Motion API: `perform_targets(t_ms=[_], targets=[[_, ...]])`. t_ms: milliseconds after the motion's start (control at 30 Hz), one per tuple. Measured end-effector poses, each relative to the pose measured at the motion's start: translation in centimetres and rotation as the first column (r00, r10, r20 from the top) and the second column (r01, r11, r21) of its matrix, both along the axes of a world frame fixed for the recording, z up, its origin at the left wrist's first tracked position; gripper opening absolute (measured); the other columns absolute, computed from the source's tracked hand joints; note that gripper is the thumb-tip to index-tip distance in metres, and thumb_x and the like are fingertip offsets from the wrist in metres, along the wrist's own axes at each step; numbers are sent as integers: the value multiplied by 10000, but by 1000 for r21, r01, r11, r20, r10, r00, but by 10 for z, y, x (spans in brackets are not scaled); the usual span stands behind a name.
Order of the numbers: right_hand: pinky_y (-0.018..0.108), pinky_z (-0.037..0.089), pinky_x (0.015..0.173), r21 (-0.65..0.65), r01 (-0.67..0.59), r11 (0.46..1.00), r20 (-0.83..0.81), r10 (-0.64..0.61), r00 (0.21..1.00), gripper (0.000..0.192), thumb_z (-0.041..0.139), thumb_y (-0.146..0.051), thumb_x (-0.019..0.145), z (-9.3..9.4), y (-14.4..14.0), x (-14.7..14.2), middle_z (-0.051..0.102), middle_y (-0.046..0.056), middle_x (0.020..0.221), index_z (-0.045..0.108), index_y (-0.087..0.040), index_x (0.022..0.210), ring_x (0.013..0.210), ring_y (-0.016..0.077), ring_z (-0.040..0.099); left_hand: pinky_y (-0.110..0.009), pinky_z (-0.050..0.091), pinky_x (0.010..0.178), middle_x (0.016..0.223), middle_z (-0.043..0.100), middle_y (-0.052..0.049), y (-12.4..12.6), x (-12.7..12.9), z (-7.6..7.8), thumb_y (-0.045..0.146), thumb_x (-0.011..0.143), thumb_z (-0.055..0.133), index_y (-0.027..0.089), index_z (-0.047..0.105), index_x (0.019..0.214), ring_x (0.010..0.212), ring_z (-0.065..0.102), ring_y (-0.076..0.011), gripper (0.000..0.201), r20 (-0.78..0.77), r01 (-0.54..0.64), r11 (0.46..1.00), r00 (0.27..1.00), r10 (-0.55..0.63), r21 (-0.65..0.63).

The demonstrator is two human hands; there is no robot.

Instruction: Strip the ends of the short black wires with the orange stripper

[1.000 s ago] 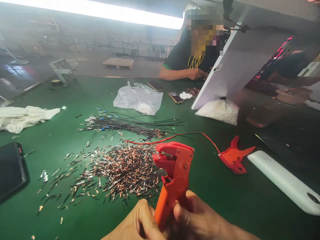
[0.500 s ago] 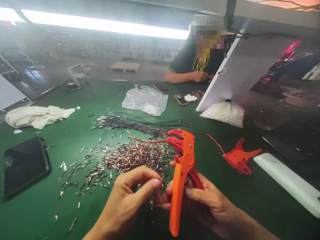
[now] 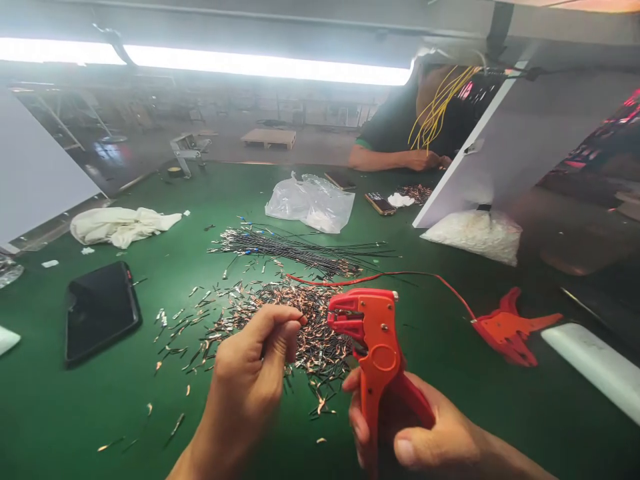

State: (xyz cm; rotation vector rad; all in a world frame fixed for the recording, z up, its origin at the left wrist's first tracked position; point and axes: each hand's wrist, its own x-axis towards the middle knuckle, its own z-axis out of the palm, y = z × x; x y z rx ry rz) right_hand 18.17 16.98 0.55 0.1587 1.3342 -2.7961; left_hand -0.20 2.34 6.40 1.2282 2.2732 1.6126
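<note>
My left hand (image 3: 250, 373) is closed in a pinch, with the small coppery tip of a short wire piece (image 3: 303, 321) showing at the fingertips. It stands just left of the jaws of an orange and red wire stripper (image 3: 384, 333), apart from them. My right hand (image 3: 440, 427) is wrapped round the stripper's handles, and the tool is upright with its jaws facing left. Beneath both lies a heap of short black wire ends with bare copper (image 3: 320, 347). Behind the heap lies a bundle of long black wires (image 3: 290, 250), some with blue parts.
Another wire stripper (image 3: 515, 327) lies at right, joined to a red strand (image 3: 415, 273). A phone (image 3: 103, 310) and white cloth (image 3: 123, 228) lie left. Plastic bags (image 3: 310, 203) are farther back. Across the table, a person's hands (image 3: 425, 160) are near yellow wires (image 3: 440, 110).
My left hand has risen from beside the stripper's handle to the level of its jaws. The stripper sits slightly lower. The whole view has shifted, with the table things now farther right.
</note>
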Motion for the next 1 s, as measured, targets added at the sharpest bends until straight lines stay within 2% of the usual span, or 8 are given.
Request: perform_targets(t_ms=[100,200,400,533,667,867,1000], targets=[[285,441,716,-38,-36,999,10,36,999,479,798,-281,772,-5,-3,2,643,64,956,606,-160,1194,805,160,608,-146,444,468,590,606,65,-3,1,0,149,948,476,194,622,930,478,556,-70,154,-113,64,996,991,-71,-64],[282,403,732,-86,-71,994,8,72,997,489,807,-258,765,-7,-4,4,624,69,975,590,-154,1190,829,153,570,-137,446,482,605,616,73,-5,4,-1,115,951,448,202,586,999,472,565,-62,170,-203,93,993,973,-106,-73],[290,387,714,-101,-76,992,-2,76,997,465,799,-260,760,-6,-6,2,614,67,937,584,-141,1155,799,156,565,-128,430,474,604,613,79,-8,2,-2,112,956,451,214,560,972,457,559,-57,150,-286,125,987,946,-150,-105],[295,382,693,-95,-55,994,16,57,998,493,811,-282,728,-7,-8,3,617,71,914,580,-138,1140,764,156,557,-125,436,485,580,597,73,-8,-3,2,89,956,404,205,559,893,456,560,-56,204,-293,197,972,929,-228,-131],[291,372,671,-93,-33,995,55,39,998,494,819,-325,693,-4,-9,3,611,60,879,581,-150,1089,735,155,543,-136,419,460,532,559,70,-6,-1,8,105,960,383,201,549,796,432,540,-62,254,-238,183,975,949,-208,-125],[274,348,645,-25,-49,998,124,51,991,460,821,-369,645,15,-14,-2,591,47,828,606,-146,985,716,153,503,-141,386,430,517,546,68,-3,4,9,113,958,400,199,539,742,413,503,-60,271,-181,167,978,965,-189,-127],[268,329,630,16,-48,999,160,44,986,423,796,-421,635,26,-17,-3,572,45,805,621,-140,900,712,152,474,-159,358,430,528,509,72,-5,6,4,137,979,390,203,523,767,426,459,-66,259,-146,225,960,957,-250,-168]])
